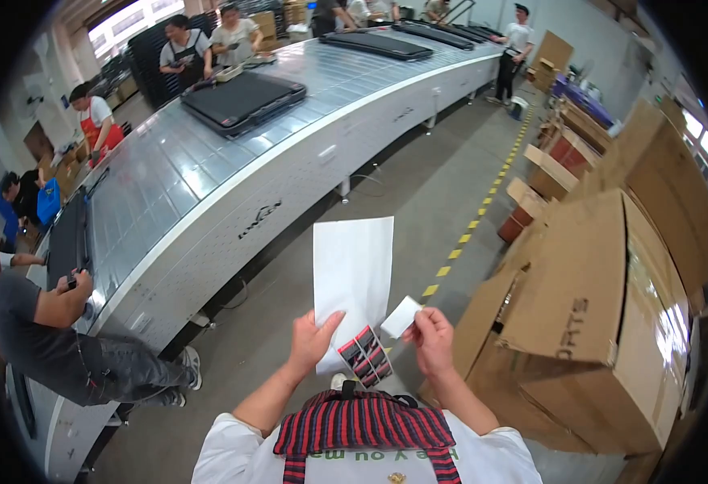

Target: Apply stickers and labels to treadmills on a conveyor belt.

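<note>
Both hands up in front of the chest, forearms coming in from the lower edge, elbows bent. Left hand (312, 337) closed on the lower edge of a white paper bag (353, 278), thumb on the front, fingers behind; bag held upright, well clear of the floor. A small red-and-black striped packet (364, 355) sits at the bag's bottom corner, just right of the left hand; cannot tell if the fingers pinch it too or if it is partly inside the bag. Right hand (430, 340) closed in a pinch on a small white card (401, 316), held tilted, just beside the bag's right edge, touching or nearly so.

Step looks like bringing card and bag together, judged from how close they are. Next move calls for a steady left grip and fine alignment of the card by the right.

Cardboard boxes (604, 323) stacked right of the hands. Long curved conveyor (233, 185) left and ahead, carrying black trays (241, 101). Other people work along it; one leans on it to the far left.
</note>
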{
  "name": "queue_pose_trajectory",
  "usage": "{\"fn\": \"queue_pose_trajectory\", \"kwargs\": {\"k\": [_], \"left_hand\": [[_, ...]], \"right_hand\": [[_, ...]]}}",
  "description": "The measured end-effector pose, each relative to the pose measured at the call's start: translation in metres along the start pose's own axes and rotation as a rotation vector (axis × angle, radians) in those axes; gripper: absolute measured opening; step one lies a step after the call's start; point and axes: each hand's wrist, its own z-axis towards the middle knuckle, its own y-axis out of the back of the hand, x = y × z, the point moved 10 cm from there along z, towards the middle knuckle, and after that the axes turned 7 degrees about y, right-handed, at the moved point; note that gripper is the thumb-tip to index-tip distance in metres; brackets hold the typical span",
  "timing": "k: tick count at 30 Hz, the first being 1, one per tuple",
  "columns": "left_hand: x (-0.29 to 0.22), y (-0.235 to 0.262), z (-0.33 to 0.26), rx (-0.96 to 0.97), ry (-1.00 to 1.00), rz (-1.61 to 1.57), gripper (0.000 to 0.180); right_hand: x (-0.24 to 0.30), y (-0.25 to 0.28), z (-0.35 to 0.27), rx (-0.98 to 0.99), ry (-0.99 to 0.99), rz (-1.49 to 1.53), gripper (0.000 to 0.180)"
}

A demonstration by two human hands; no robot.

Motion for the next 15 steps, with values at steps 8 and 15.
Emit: {"fn": "queue_pose_trajectory", "kwargs": {"k": [8, 15], "left_hand": [[0.074, 0.045, 0.173, -0.051, 0.143, 0.033, 0.029], [0.080, 0.063, 0.374, -0.052, 0.087, 0.022, 0.036]], "right_hand": [[-0.010, -0.178, 0.132, 0.337, 0.744, -0.931, 0.012], [-0.075, -0.254, 0.287, 0.878, 0.440, -0.772, 0.021]]}}
